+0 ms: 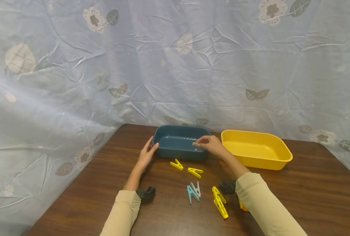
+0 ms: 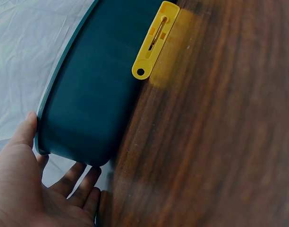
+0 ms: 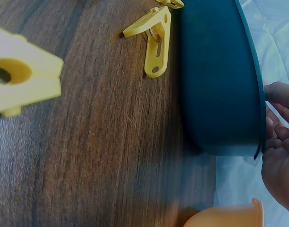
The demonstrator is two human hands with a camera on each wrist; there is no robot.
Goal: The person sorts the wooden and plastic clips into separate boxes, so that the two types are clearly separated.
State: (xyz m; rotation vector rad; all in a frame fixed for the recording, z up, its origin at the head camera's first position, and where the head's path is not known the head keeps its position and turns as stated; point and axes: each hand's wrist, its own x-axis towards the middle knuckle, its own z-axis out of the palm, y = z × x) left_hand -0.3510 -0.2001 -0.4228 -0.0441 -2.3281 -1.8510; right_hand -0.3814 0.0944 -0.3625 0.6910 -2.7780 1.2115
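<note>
1. Nearest, right of centre on the dark wood-grain table (image 1: 89, 183), two yellow spring clothespins (image 1: 221, 209) lie touching, one nearer than the other. Just right of them, a yellow-and-orange item (image 1: 244, 207) shows partly from behind the right sleeve (image 1: 261, 200); what it is cannot be told.
2. Slightly farther and left, a light-blue clothespin (image 1: 193, 193) and a pale grey clothespin (image 1: 196, 189) lie together.
3. Farther still, two more yellow clothespins, a left one (image 1: 177, 164) and a right one (image 1: 195, 172), lie apart, near the teal basin (image 1: 180, 154).
4. The left hand (image 1: 145, 156) rests against the basin's left end, thumb at the rim and fingers spread along the outer wall.
5. The right hand (image 1: 211, 144) reaches over the basin's right end, thumb and fingertips pinching a small tan object (image 1: 195, 144), too small to identify, at the basin's mouth.
6. To the right, well apart from the left hand, stands a yellow basin (image 1: 257, 162).
7. Farthest, a leaf-and-flower-patterned curtain (image 1: 175, 78) hangs behind the table.
</note>
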